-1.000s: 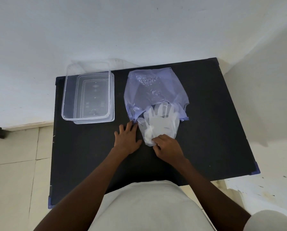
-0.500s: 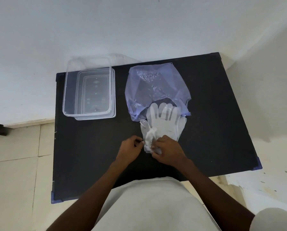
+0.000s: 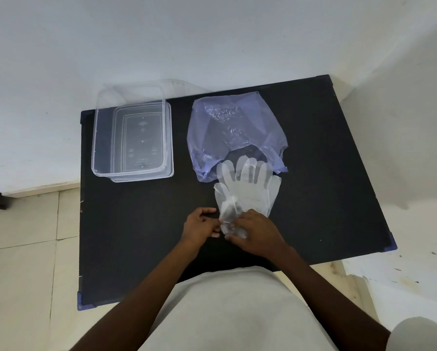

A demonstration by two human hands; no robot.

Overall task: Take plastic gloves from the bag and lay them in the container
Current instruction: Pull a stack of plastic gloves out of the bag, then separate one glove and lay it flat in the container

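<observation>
On the left of the black table [image 3: 136,249] stood a clear plastic container [image 3: 132,141], open and with no gloves in it. Near the middle, close to the person, the left hand [image 3: 199,226] had its fingers [image 3: 216,233] curled narrow at the cuff edge of the plastic gloves [image 3: 248,191]; whether it truly gripped the film could not be told. Just beside it, the right hand [image 3: 256,233] pinched the crumpled cuffs. The gloves lay flat, fingertips pointing away and overlapping the mouth of the pale purple bag [image 3: 234,133] farther back.

To do this step well, both hands would likely need to separate the thin sheets at the cuff, then lift slowly so the bag did not drag along.

Compared with a second before, the left hand had left the bag's corner and come to the cuffs, and the gloves sat further out of the bag.
</observation>
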